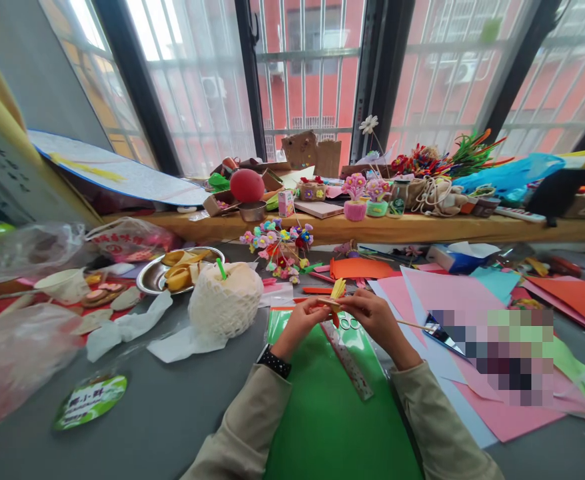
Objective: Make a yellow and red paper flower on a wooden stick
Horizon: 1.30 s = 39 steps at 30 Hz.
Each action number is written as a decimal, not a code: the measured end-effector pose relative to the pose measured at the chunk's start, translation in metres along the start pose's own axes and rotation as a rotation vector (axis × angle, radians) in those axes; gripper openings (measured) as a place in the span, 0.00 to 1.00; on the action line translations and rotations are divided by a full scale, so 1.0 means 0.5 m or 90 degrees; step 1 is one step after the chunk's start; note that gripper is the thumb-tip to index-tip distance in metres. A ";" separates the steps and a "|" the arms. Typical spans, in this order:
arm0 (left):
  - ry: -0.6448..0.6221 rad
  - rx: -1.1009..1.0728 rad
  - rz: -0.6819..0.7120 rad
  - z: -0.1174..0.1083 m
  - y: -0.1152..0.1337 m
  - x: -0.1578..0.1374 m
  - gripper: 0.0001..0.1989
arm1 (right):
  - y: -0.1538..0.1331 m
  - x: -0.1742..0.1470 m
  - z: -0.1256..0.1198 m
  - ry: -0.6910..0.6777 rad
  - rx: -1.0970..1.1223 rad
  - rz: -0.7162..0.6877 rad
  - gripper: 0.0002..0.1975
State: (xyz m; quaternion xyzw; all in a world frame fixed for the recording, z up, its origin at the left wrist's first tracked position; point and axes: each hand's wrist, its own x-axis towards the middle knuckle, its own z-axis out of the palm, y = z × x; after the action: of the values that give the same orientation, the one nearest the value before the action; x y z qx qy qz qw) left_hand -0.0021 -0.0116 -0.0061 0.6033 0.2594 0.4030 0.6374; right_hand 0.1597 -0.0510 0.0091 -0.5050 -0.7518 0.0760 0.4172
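Between the fingertips of both hands is a small paper flower (339, 289) with a yellow fringed top and some orange-red paper below it. My left hand (303, 325) pinches it from the left, a dark dotted band round the wrist. My right hand (371, 316) closes on it from the other side. A thin pale stick (415, 325) sticks out to the right past my right wrist; whether it joins the flower is hidden. Beneath the hands lie scissors (350, 323) with white loop handles and a clear patterned ruler (350, 367), both on a green mat (317, 420).
Left stands a coconut (226, 298) in white netting with a green straw, near a metal bowl (145, 280) of peels. Pink and white sheets (510, 413) and a phone (442, 333) lie right. Behind are small craft flowers (280, 250) and a cluttered wooden sill (202, 227).
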 end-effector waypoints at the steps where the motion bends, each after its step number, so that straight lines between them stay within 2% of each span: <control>1: -0.001 -0.003 -0.003 0.001 0.000 0.000 0.11 | 0.001 -0.001 0.001 0.004 0.001 0.002 0.11; 8: 0.040 0.010 -0.048 0.007 0.003 0.000 0.13 | -0.005 -0.004 0.015 0.030 0.019 -0.018 0.08; 16: 0.076 0.034 -0.034 0.004 0.001 -0.001 0.13 | -0.009 -0.004 0.026 0.022 0.033 0.012 0.08; 22: 0.067 0.074 -0.023 0.012 0.016 -0.003 0.13 | -0.007 -0.001 0.022 0.018 0.028 0.046 0.10; 28: 0.098 0.117 0.003 0.010 0.008 -0.002 0.10 | -0.005 0.004 0.018 -0.039 0.044 0.102 0.13; 34: 0.063 0.108 0.014 0.005 -0.005 0.000 0.10 | 0.007 -0.001 0.017 -0.079 -0.016 0.206 0.19; 39: 0.057 0.113 0.017 0.004 -0.006 -0.002 0.10 | 0.011 -0.003 0.011 -0.179 0.020 0.202 0.24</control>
State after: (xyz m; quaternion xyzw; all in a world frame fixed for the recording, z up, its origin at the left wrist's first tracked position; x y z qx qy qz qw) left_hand -0.0001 -0.0133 -0.0090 0.6423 0.3143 0.4135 0.5637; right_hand 0.1599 -0.0477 0.0017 -0.5950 -0.7121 0.2224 0.2990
